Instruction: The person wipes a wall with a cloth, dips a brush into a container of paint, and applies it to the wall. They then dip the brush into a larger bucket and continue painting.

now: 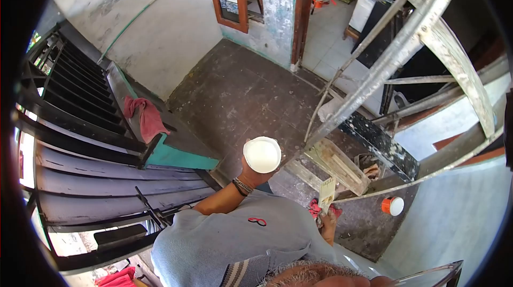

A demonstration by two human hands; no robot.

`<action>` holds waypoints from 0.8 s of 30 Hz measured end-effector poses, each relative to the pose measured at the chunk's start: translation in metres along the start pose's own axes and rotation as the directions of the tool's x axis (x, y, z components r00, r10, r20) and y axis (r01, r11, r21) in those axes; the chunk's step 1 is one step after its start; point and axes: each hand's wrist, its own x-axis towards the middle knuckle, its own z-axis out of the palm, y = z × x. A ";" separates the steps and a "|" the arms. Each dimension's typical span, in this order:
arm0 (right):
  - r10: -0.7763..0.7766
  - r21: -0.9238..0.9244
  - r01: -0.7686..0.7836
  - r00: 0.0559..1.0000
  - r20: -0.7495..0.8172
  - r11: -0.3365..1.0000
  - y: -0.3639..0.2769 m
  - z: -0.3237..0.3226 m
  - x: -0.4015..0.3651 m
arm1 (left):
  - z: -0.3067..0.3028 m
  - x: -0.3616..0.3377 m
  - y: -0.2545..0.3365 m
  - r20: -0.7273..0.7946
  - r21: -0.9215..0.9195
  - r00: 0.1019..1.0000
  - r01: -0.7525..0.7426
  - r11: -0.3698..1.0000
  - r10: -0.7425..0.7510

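Observation:
My left hand is wrapped around a round white tub with smooth white stuff inside, held in front of my chest. Its fingers are mostly hidden beneath the tub. Lower on the other side, my right hand is closed on a flat, pale rectangular scraper, which points up and away from me. Its handle is mostly covered by my fingers. Just behind that hand shows a pinkish-red cloth. The two hands are well apart.
Metal scaffolding rises at the right over wooden boards and a black speckled plank. An orange-and-white tub stands by the right wall. A red cloth hangs over the ledge beside the black railing. A doorway opens ahead.

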 end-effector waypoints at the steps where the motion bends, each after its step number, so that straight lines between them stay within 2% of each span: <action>1: -0.003 0.017 0.002 0.999 0.039 1.000 -0.010 0.018 0.011 | -0.001 0.001 0.012 -0.021 0.009 0.999 -0.026 1.000 0.027; 2: -0.012 0.034 0.009 0.997 0.078 0.999 -0.021 0.036 0.023 | -0.002 0.005 0.025 -0.035 0.019 0.998 -0.052 0.998 0.052; 3: -0.050 -0.025 0.053 0.992 0.117 0.998 -0.030 0.054 0.034 | -0.005 0.011 0.038 -0.048 0.028 0.996 -0.075 0.997 0.077; 7: -0.106 0.010 0.106 0.981 0.160 0.994 -0.046 0.127 0.083 | -0.014 0.045 0.098 -0.110 0.069 0.982 -0.146 0.987 0.153; 10: -0.199 -0.105 0.206 0.977 0.071 0.973 -0.053 0.196 0.129 | 0.000 0.080 0.156 -0.167 0.111 0.974 -0.139 0.984 0.156; 11: -0.181 -0.144 0.197 0.977 0.114 0.970 -0.064 0.217 0.145 | -0.001 0.093 0.178 -0.144 0.118 0.977 -0.143 0.983 0.159; 14: -0.125 -0.191 0.135 0.990 0.061 0.972 -0.070 0.270 0.202 | 0.013 0.122 0.245 -0.117 0.114 0.985 -0.115 0.987 0.129; 17: -0.150 -0.223 0.182 0.977 0.151 0.958 -0.073 0.298 0.265 | 0.017 0.147 0.303 -0.040 0.079 0.992 -0.119 0.990 0.122; 19: -0.295 -0.168 0.348 0.915 0.276 0.922 -0.084 0.324 0.295 | 0.017 0.156 0.338 0.019 0.048 0.992 -0.125 0.991 0.124; 20: -0.362 -0.135 0.424 0.872 0.330 0.896 -0.088 0.338 0.308 | 0.017 0.157 0.351 -0.029 0.031 0.988 -0.150 0.988 0.151; 22: -0.429 -0.340 0.518 0.850 0.305 0.785 -0.091 0.364 0.331 | 0.018 0.159 0.368 -0.121 -0.005 0.972 -0.202 0.979 0.200; 24: -0.485 -0.544 0.564 0.822 0.298 0.621 -0.097 0.380 0.353 | 0.004 0.161 0.385 -0.123 -0.033 0.963 -0.245 0.969 0.239</action>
